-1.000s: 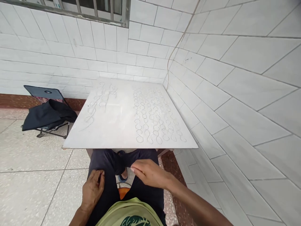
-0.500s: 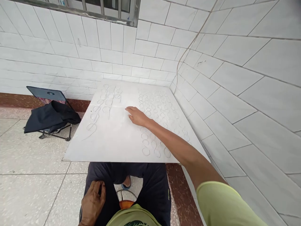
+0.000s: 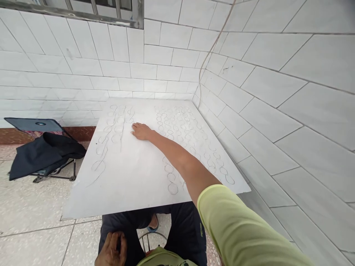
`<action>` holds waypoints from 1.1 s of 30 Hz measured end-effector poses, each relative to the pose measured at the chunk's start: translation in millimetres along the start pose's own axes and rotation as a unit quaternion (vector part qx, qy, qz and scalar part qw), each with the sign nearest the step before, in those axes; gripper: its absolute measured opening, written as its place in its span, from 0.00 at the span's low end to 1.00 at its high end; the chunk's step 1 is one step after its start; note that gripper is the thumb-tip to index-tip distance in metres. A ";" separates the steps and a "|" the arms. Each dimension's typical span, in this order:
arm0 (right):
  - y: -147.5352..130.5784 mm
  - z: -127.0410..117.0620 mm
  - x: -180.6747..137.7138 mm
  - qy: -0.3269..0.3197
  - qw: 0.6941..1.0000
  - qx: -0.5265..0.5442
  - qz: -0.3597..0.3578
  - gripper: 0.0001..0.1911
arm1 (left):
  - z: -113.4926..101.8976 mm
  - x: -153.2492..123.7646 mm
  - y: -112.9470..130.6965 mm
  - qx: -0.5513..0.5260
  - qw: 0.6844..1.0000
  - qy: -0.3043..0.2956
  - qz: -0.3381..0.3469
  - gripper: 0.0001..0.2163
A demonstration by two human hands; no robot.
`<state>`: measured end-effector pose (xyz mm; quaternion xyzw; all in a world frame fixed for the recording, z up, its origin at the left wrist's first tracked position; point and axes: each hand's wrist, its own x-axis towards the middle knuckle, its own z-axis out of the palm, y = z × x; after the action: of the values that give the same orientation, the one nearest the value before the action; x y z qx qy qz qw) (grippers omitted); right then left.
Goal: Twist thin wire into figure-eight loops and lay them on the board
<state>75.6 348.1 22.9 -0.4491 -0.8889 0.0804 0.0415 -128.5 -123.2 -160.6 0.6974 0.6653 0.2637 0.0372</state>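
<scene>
Nearest the camera, the left hand (image 3: pixel 111 252) is seen resting on the dark trousers (image 3: pixel 183 236) at the lap, fingers loosely curled, nothing visibly gripped. Beyond it, the right arm is stretched forward and to the left across the white table (image 3: pixel 130 177). The right hand (image 3: pixel 142 131) lies palm down, fingers extended flat, empty, on the bare strip between two groups of wire loops. The left-side loops (image 3: pixel 116 123) are just beside its fingertips; their rows run away from the body. The denser right-side loops (image 3: pixel 188 136) lie to the right of the forearm. The right hand is clearly the nearer to either group.

Against the frame half a second ago, the right hand is noted farther left, closer to the left-side loops; the left hand is unchanged. A folding chair (image 3: pixel 41 147) with dark cloth stands far left.
</scene>
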 end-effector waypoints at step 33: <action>-46.2 1.3 -90.8 -0.024 0.995 -0.066 0.067 0.16 | 0.2 1.5 0.4 0.022 0.998 -0.030 -0.049 0.10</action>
<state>92.7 247.8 29.9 -0.5077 -0.8607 0.0348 -0.0152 -128.1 -121.8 -160.1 0.6726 0.7027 0.2254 0.0545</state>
